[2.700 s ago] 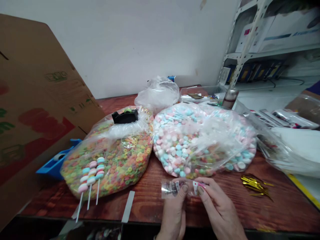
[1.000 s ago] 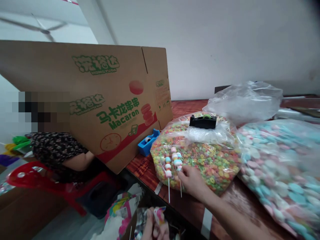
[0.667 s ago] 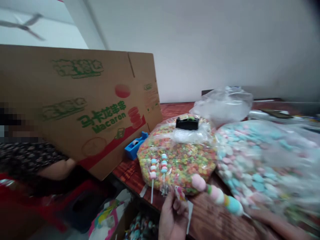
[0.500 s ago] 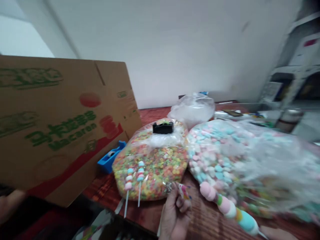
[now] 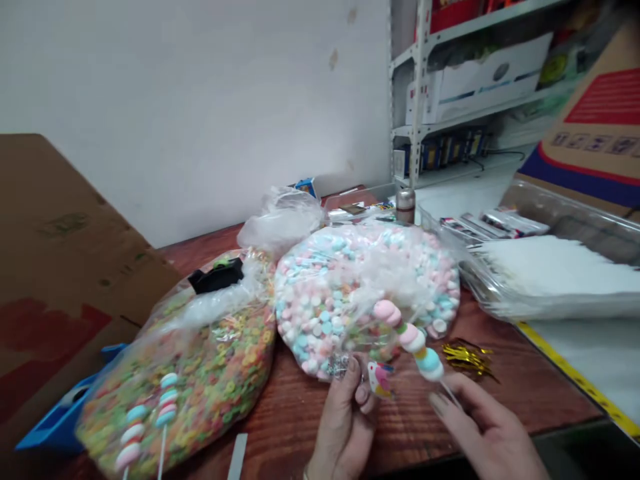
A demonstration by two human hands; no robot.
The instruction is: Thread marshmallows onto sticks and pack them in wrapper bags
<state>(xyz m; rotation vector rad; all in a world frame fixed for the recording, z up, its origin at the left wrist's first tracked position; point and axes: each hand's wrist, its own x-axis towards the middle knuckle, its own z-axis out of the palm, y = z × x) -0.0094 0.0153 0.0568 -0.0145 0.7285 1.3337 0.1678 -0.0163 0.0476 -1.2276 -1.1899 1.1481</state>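
My right hand (image 5: 480, 427) is shut on the thin stick of a macaron candy skewer (image 5: 407, 340), whose pink, white, green and blue candies lie over the edge of a clear bag of pastel candies (image 5: 365, 293). My left hand (image 5: 345, 427) pinches a small unicorn sticker (image 5: 379, 380) just below that bag. Two more candy skewers (image 5: 150, 420) rest on a clear bag of coloured cereal rings (image 5: 200, 360), left of my hands. A black tape dispenser (image 5: 216, 275) sits on top of that bag.
Gold twist ties (image 5: 467, 359) lie on the reddish wooden table (image 5: 525, 393) to the right of my hands. A plastic tray of clear bags (image 5: 555, 273) stands further right. Cardboard sheets, a blue holder (image 5: 60, 420) and a metal shelf (image 5: 420, 87) surround the table.
The view has swung back right, away from the seated person. My right hand has carried one skewer off the cereal bag to over the pastel candies, leaving two there.
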